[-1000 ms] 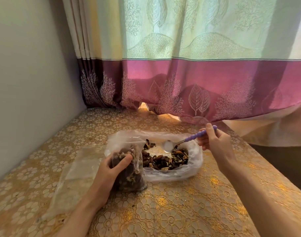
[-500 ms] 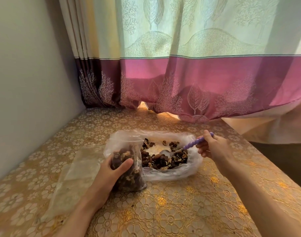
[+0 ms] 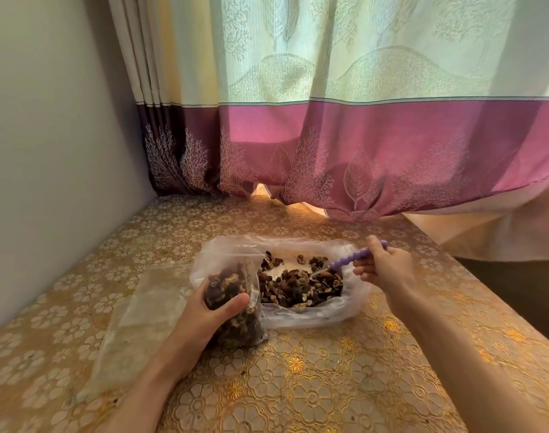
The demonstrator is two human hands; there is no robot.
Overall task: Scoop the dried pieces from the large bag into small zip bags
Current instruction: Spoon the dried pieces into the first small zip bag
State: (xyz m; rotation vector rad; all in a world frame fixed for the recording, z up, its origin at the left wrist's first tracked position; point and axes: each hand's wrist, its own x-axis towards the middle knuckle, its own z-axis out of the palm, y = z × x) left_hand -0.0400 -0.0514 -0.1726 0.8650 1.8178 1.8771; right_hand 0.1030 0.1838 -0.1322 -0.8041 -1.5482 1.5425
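Observation:
A large clear plastic bag (image 3: 348, 307) lies open on the table, with dark dried pieces (image 3: 298, 285) heaped inside. My left hand (image 3: 204, 310) grips a small zip bag (image 3: 235, 295) standing upright at the large bag's left edge; it is well filled with dried pieces. My right hand (image 3: 385, 270) pinches the purple beaded handle of a spoon (image 3: 348, 260). The spoon's bowl is dug into the pieces at the right side of the large bag and is mostly hidden.
Several flat clear zip bags (image 3: 142, 320) lie on the table left of my left arm. The table (image 3: 313, 385) has a gold floral cloth. A grey wall (image 3: 48, 151) runs along the left, and a pink and green curtain (image 3: 360, 135) hangs behind.
My right hand has lowered the spoon from above the large bag down into the dried pieces. My left hand keeps the same hold on the small bag.

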